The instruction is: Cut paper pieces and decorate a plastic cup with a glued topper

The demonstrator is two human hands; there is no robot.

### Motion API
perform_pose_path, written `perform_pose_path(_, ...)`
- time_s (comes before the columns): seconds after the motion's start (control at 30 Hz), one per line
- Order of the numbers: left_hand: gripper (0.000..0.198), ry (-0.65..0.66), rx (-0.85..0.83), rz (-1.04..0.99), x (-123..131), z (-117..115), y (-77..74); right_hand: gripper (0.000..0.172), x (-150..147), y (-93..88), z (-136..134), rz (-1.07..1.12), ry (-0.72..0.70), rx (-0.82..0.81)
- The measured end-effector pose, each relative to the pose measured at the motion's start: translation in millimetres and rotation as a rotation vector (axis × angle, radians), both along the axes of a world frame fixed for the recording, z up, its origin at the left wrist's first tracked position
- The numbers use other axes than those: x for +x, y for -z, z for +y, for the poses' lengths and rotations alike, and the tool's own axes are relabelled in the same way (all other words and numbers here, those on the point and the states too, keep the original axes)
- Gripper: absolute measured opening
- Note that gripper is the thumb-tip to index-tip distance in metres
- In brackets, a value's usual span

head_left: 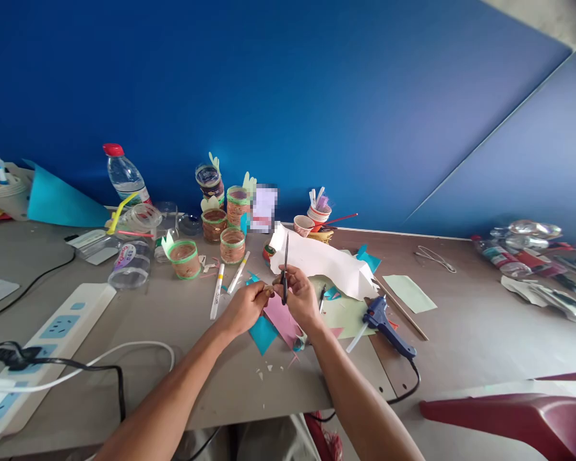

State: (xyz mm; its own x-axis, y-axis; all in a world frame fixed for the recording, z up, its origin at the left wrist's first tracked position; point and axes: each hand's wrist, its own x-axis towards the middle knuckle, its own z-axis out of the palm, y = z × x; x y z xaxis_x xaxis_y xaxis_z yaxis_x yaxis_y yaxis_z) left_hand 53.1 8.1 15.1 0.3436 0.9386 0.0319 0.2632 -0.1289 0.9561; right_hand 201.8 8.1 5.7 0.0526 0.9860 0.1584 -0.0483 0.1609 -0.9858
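Over the desk's front middle, my left hand (246, 306) is closed in a pinch on a small pale piece (269, 288) whose kind I cannot make out. My right hand (301, 299) grips black-handled scissors (287, 256), their blades pointing up and away from me. The fingertips of both hands almost meet. Beneath them lie a pink paper sheet (282, 315) and a blue paper piece (263, 334). Crumpled white paper (324, 259) spreads just behind my right hand. Two white markers, one of them a marker (217, 292) lying nearer me, rest left of my hands.
Twine-wrapped jars, including a green-rimmed jar (184, 259), stand at back left near clear plastic bottles (129, 264). A blue glue gun (388, 326) lies right, its cord over the edge. A power strip (52, 346) with cables occupies the left. A red chair (513, 416) is at lower right.
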Motion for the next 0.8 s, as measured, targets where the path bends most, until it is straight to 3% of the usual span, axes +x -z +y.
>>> perform_pose_path(0.2,0.032,0.04,-0.066,0.022,3.1,-2.6,-3.2,0.037,8.3,-3.4,-4.1,-0.162,-0.024,0.018)
perform_pose_path(0.43,0.029,-0.057,-0.054,-0.002,3.1,-3.3,-8.9,0.04,3.7,0.2,-1.9,0.099,-0.059,-0.09)
perform_pose_path(0.6,0.023,-0.147,-0.027,-0.104,4.6,-0.8,-2.9,0.042,-3.5,2.1,-2.3,0.25,-0.03,-0.151)
perform_pose_path(0.8,0.025,-0.17,-0.067,-0.266,12.4,-1.2,4.0,0.04,-8.8,1.0,-2.6,0.345,0.004,-0.151)
